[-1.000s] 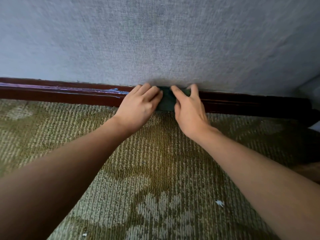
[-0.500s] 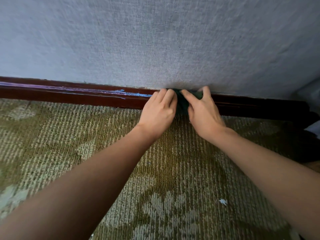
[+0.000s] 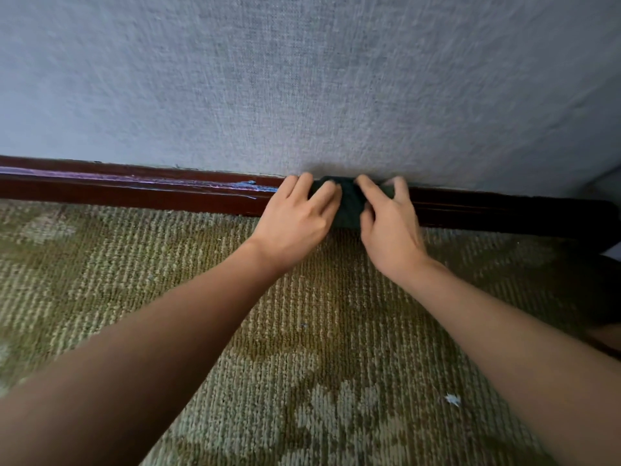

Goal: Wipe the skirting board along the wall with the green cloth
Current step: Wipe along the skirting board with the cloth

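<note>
Carpeted indoor room, of a home or a lodging; cannot tell which. Shown by a pale grey-blue wall with a woven, cloth-like covering [image 3: 302,79], met at its foot by a dark red-brown glossy wooden skirting board [image 3: 134,193] running from left to right. Below that, an olive-green looped-pile carpet with a pale leaf pattern [image 3: 168,264], laid right up to the board. Thin blue and purple streaks [image 3: 201,186] along the board's upper edge at the left. 1 small white scrap [image 3: 452,399] lying on the pile at lower right.
</note>
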Available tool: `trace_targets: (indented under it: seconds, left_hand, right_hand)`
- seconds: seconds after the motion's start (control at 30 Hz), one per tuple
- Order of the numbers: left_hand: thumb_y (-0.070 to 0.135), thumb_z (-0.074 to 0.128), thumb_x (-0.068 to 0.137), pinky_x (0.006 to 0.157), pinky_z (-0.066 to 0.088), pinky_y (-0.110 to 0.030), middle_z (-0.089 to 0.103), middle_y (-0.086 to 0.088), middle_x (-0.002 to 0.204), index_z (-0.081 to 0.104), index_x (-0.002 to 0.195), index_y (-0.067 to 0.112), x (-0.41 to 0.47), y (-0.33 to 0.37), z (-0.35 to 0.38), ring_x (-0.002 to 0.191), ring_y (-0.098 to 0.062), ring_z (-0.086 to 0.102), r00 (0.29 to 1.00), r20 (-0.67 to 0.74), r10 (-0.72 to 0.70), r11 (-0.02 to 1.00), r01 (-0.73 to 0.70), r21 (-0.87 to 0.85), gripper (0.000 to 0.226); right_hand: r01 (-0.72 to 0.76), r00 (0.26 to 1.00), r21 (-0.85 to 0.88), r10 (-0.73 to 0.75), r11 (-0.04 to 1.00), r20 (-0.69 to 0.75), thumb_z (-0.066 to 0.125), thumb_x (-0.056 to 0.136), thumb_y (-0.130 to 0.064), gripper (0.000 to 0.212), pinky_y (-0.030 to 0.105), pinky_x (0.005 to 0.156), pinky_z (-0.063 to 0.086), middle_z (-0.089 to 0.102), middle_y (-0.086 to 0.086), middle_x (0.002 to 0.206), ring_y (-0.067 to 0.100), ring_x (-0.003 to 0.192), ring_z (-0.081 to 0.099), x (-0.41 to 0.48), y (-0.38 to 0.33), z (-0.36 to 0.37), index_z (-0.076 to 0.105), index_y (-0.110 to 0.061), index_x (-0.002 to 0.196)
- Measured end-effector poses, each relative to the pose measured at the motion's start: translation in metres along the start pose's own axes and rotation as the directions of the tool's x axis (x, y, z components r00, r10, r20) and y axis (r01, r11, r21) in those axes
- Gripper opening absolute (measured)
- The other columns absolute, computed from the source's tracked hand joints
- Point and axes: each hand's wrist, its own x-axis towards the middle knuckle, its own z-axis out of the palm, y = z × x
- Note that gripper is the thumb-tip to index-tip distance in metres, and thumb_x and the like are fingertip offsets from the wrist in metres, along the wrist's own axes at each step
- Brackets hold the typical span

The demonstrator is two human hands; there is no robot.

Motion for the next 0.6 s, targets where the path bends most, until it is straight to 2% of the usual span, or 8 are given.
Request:
trace_targets:
  seconds: [0.1, 0.2, 0.27, 0.33, 0.37, 0.47, 0.6]
  left_hand:
    - [0.010, 0.033, 0.079, 0.065, 0.050, -0.028, 0.068, -0.008, 0.093, 0.069, 0.104, 0.002, 0.005, 0.009, -0.007, 0.074, -0.026, 0.063, 0.994, 0.058, -0.089, 0.994, 0.093, -0.057, 0.044]
    - [0.013, 0.044, 0.076, 0.072, 0.049, -0.028, 0.061, -0.008, 0.120, 0.059, 0.121, 0.005, -0.004, 0.018, -0.005, 0.089, -0.026, 0.061, 0.969, 0.167, -0.184, 0.980, 0.193, -0.040, 0.049]
    - [0.012, 0.049, 0.078, 0.083, 0.044, -0.031, 0.039, -0.008, 0.143, 0.036, 0.140, 0.006, -0.015, 0.025, -0.001, 0.103, -0.028, 0.052, 0.928, 0.277, -0.250, 0.962, 0.270, -0.037, 0.063]
    - [0.012, 0.049, 0.084, 0.090, 0.036, -0.034, 0.017, -0.007, 0.153, 0.017, 0.146, 0.006, -0.017, 0.034, 0.001, 0.111, -0.031, 0.038, 0.882, 0.359, -0.306, 0.927, 0.361, -0.097, 0.070]
    - [0.013, 0.050, 0.085, 0.091, 0.035, -0.035, 0.017, -0.006, 0.153, 0.017, 0.146, 0.006, -0.015, 0.037, 0.000, 0.113, -0.032, 0.036, 0.870, 0.362, -0.334, 0.909, 0.399, -0.122, 0.069]
    - [0.014, 0.055, 0.086, 0.093, 0.038, -0.037, 0.033, -0.010, 0.146, 0.030, 0.142, 0.003, -0.007, 0.039, -0.003, 0.115, -0.034, 0.042, 0.866, 0.335, -0.371, 0.884, 0.439, -0.158, 0.062]
    - [0.012, 0.059, 0.082, 0.092, 0.046, -0.036, 0.049, -0.014, 0.135, 0.046, 0.132, -0.001, -0.007, 0.028, -0.002, 0.108, -0.034, 0.054, 0.925, 0.268, -0.270, 0.946, 0.307, -0.106, 0.054]
  right_hand:
    - [0.023, 0.999, -0.038, -0.021, 0.999, 0.041, 0.044, 0.091, -0.005, 0.046, 0.038, 0.092, 0.041, 0.037, 0.017, 0.119, 0.029, 0.103, 0.047, 0.001, 0.003, -0.004, 0.041, -0.014, 0.136]
    - [0.030, 0.998, -0.061, -0.027, 0.998, 0.059, 0.044, 0.092, -0.007, 0.045, 0.037, 0.090, 0.042, 0.038, 0.015, 0.118, 0.029, 0.100, 0.048, -0.001, 0.004, -0.007, 0.042, -0.017, 0.136]
    - [0.008, 0.998, -0.041, -0.005, 0.999, 0.060, 0.044, 0.092, -0.008, 0.044, 0.036, 0.090, 0.042, 0.037, 0.013, 0.118, 0.028, 0.098, 0.049, -0.003, 0.003, -0.006, 0.042, -0.017, 0.135]
    - [-0.021, 0.999, 0.001, 0.021, 1.000, 0.050, 0.044, 0.092, -0.008, 0.044, 0.032, 0.090, 0.040, 0.037, 0.013, 0.119, 0.026, 0.098, 0.049, -0.005, 0.000, -0.004, 0.042, -0.016, 0.135]
    - [-0.027, 0.999, 0.012, 0.027, 1.000, 0.046, 0.044, 0.092, -0.007, 0.044, 0.030, 0.090, 0.038, 0.037, 0.013, 0.120, 0.026, 0.098, 0.049, -0.005, -0.001, -0.003, 0.042, -0.015, 0.136]
    - [-0.021, 0.999, -0.009, 0.021, 1.000, 0.045, 0.044, 0.092, -0.007, 0.044, 0.029, 0.089, 0.038, 0.038, 0.012, 0.119, 0.025, 0.097, 0.049, -0.005, -0.004, -0.004, 0.043, -0.015, 0.135]
    - [-0.019, 0.997, -0.067, 0.024, 0.998, 0.073, 0.043, 0.093, -0.008, 0.045, 0.032, 0.088, 0.041, 0.036, 0.012, 0.120, 0.026, 0.098, 0.049, -0.003, -0.006, -0.007, 0.041, -0.016, 0.136]
